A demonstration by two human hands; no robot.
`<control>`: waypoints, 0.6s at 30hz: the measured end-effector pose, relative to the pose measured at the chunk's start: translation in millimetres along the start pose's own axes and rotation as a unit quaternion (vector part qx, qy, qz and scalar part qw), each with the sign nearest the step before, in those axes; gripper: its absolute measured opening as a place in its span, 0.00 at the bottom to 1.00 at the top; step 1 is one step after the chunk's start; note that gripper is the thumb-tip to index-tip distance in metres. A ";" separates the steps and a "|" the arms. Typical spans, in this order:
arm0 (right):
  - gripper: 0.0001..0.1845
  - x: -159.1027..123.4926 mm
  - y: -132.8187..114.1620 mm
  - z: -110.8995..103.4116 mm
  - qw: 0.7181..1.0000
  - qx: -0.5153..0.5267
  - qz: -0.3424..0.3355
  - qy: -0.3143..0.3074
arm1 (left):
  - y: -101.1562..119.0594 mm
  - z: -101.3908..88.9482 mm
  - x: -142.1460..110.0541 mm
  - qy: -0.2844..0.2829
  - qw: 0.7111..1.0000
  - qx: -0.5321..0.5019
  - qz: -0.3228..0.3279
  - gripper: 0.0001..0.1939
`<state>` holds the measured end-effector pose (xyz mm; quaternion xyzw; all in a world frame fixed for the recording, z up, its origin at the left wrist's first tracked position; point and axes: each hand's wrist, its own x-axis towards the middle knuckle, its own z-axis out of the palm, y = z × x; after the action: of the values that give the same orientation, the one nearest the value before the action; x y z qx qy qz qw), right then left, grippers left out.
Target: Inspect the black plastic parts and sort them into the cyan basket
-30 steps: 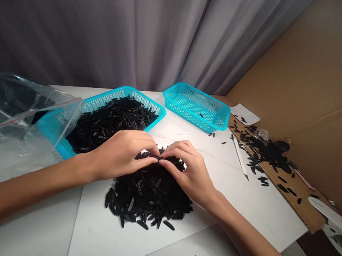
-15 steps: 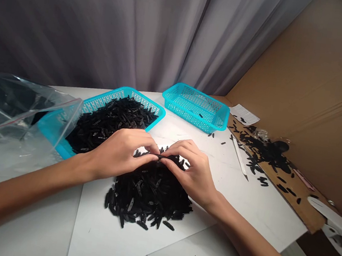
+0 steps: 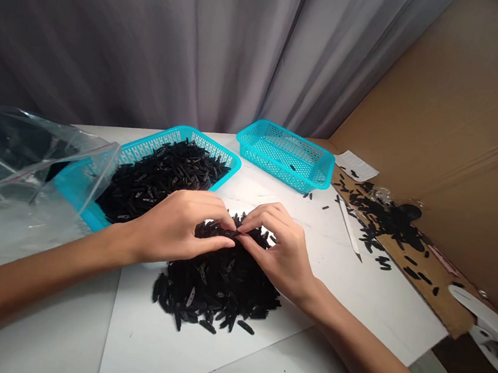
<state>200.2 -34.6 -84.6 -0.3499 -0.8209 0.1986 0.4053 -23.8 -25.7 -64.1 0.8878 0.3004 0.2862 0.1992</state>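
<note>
My right hand point(image 3: 281, 239) pinches a slim black strip-like piece point(image 3: 237, 234) between thumb and fingertips. Closed around the same piece from the other side, my left hand point(image 3: 185, 222) has its index finger above and its thumb just below; the fingers partly hide the piece. Both hands hover over the far side of a heap of similar black pieces point(image 3: 218, 285), some with small holes, on a white sheet point(image 3: 151, 350). Beyond my left wrist, a blue basket point(image 3: 187, 132) holds a large pile of such pieces.
A second blue basket point(image 3: 282, 175) stands at the back with a black piece in it. A clear plastic bag point(image 3: 38, 203) lies at left. On the right are a white pen-like tool point(image 3: 349, 226), scattered black pieces on cardboard point(image 3: 390, 219), a paper slip point(image 3: 355, 165) and a white-handled tool point(image 3: 483, 312).
My left thumb and index finger have parted slightly and shifted a little to the right around the piece, which now sits more tilted. My right hand is almost where it was.
</note>
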 end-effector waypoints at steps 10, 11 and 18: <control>0.10 -0.3 1.4 1.3 1.000 0.006 -0.005 0.019 | -3.5 1.0 -0.2 0.000 1.000 0.014 -0.004 0.03; 0.10 0.0 1.2 1.0 1.000 0.007 -0.004 0.022 | -3.7 1.0 -0.3 0.003 1.000 0.014 -0.004 0.04; 0.08 1.3 -1.4 -1.2 1.000 0.015 0.002 0.027 | -2.1 1.0 0.8 0.025 0.999 0.020 -0.001 0.03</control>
<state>200.1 -34.5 -82.4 -0.3511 -0.8060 0.2021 0.4316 -23.5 -23.8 -65.7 0.8839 0.3122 0.3016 0.1739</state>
